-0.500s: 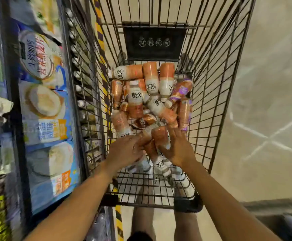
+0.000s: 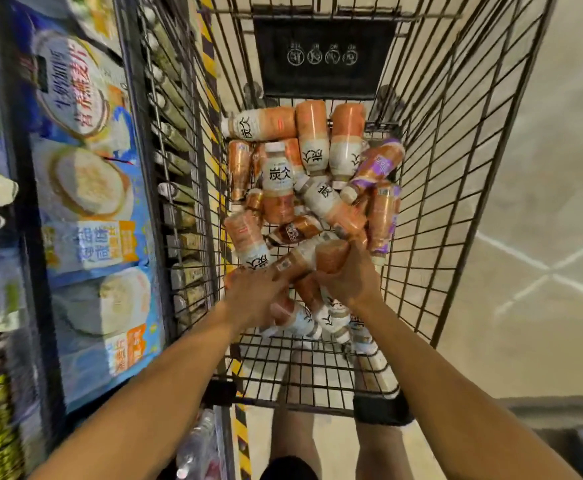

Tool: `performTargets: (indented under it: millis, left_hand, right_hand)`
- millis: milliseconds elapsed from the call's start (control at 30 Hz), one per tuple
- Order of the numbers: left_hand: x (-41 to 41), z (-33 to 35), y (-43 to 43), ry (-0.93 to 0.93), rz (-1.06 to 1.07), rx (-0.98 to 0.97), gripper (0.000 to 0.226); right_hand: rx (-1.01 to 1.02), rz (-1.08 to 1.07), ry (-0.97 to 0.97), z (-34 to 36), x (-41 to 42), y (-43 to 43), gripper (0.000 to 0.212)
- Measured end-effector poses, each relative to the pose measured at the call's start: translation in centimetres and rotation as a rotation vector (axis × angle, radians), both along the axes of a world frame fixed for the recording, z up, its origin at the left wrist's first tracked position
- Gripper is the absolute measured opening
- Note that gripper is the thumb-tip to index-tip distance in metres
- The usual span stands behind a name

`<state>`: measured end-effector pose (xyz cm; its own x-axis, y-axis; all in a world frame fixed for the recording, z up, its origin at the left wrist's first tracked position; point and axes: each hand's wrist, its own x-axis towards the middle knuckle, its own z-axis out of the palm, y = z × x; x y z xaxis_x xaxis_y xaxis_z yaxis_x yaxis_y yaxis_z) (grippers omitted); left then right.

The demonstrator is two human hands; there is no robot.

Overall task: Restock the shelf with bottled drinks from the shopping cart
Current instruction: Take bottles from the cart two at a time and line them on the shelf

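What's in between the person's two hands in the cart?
Orange bottles, bunched together in the shopping cart. The left hand and right hand both grip them, as the head view shows.

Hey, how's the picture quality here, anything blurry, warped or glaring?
Head view: wide-angle distortion splays the shopping cart walls outward; the packages at left are motion-smeared; the bottles mid-cart are sharp enough to read labels, with sheen streaks on the far ones.
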<state>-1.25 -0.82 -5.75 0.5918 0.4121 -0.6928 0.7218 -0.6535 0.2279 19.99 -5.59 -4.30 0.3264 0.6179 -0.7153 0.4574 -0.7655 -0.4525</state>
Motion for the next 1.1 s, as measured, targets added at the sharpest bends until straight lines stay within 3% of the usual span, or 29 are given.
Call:
performTargets:
  millis: [100,167,267,333,433,500,533,600,633,767,833,900,967,1033,1100]
  left_hand:
    - [-0.3,2.4,0.7,0.039,0.054,-0.097,0.070]
    - [-1.0,4.9,1.1,0.055,0.260,-0.253,0.059]
    - [-3.1,8.2,1.3,0.005,0.694,-0.426,0.049]
    - [-3.8,10.8,1.2,-0.081,0.941,-0.527,0.045]
    - [-3.2,15.5,1.2,-0.282,1.301,-0.661,0.059]
    - [-2.3,19.6,1.6,-0.478,1.498,-0.836,0.060]
    - [-2.1,21.4,1.9,-0.576,1.535,-0.905,0.053]
    - [-1.8,25.0,2.3,-0.722,1.553,-0.988,0.015]
    - [-2.0,26.3,2.4,-0.758,1.548,-1.009,0.007]
    - [-2.6,31.7,2.3,-0.931,1.533,-1.180,0.030]
    - [-2.6,34.5,2.1,-1.054,1.583,-1.202,0.031]
    - [-3.4,35.0,1.7,-1.204,1.582,-1.198,0.048]
    - [-2.4,36.7,0.3,-1.269,1.531,-1.017,0.066]
    - [-1.1,39.1,-1.1,-1.358,1.534,-1.101,0.065]
    - [0.1,41.7,-3.2,-1.440,1.543,-0.985,0.080]
  right_hand:
    - [0.089,-0.100,0.068,2.6,1.1,-0.3,0.079]
    - [0.135,-0.174,0.098,5.2,1.9,-0.3,0.065]
    - [0.152,-0.338,0.108,9.9,3.1,0.2,0.063]
    - [0.142,-0.457,0.153,13.4,3.6,1.0,0.057]
    - [0.149,-0.591,0.309,18.2,4.5,1.9,0.037]
    - [0.128,-0.611,0.495,20.9,5.2,2.5,0.051]
    - [0.112,-0.591,0.596,22.5,5.4,2.8,0.056]
    - [0.083,-0.560,0.745,25.2,5.9,3.2,0.054]
    - [0.075,-0.548,0.805,26.4,5.9,3.2,0.051]
    - [0.116,-0.442,0.942,30.8,5.2,3.3,0.069]
    - [0.153,-0.401,0.982,32.9,4.5,3.4,0.065]
    - [0.169,-0.355,1.029,34.9,4.1,3.5,0.056]
    - [0.182,-0.300,1.057,36.7,4.0,3.5,0.055]
    - [0.221,-0.220,1.047,38.5,3.9,3.6,0.072]
    - [0.253,-0.122,1.049,40.5,3.8,3.4,0.080]
